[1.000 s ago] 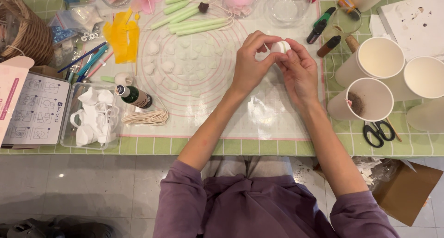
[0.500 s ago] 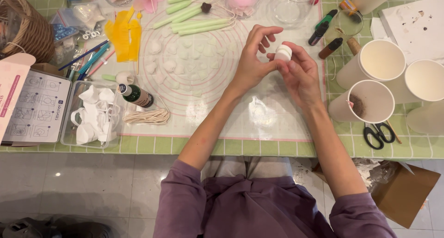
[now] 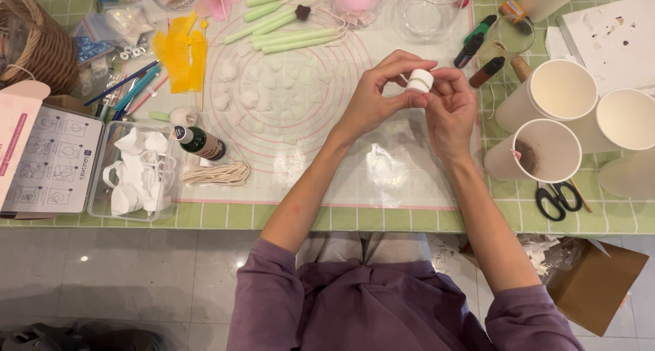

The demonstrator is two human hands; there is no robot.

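Note:
Both hands meet above a clear silicone mat point(image 3: 225, 187) with pink ring markings. Between them is a small white roll point(image 3: 419, 81), like tape or thread, with a thin yellowish line around it. My left hand point(image 3: 374, 98) pinches its left side with thumb and fingers. My right hand point(image 3: 452, 111) grips it from the right and below. Under the hands, small white petal-like pieces point(image 3: 263, 92) lie spread on the mat.
Green wax-like sticks point(image 3: 286, 30), yellow sheets point(image 3: 181, 54), a dark green bottle point(image 3: 201, 143), a cord coil point(image 3: 215, 173) and a clear tray of white moulds point(image 3: 136, 170) sit left. Paper cups point(image 3: 539, 150), scissors point(image 3: 558, 201) and small dark bottles point(image 3: 477, 40) stand right. A cardboard box point(image 3: 593, 283) is on the floor.
The hands have turned the white roll a little between the fingers and lifted it slightly; my left fingers opened and closed around it. Nothing else on the table moved.

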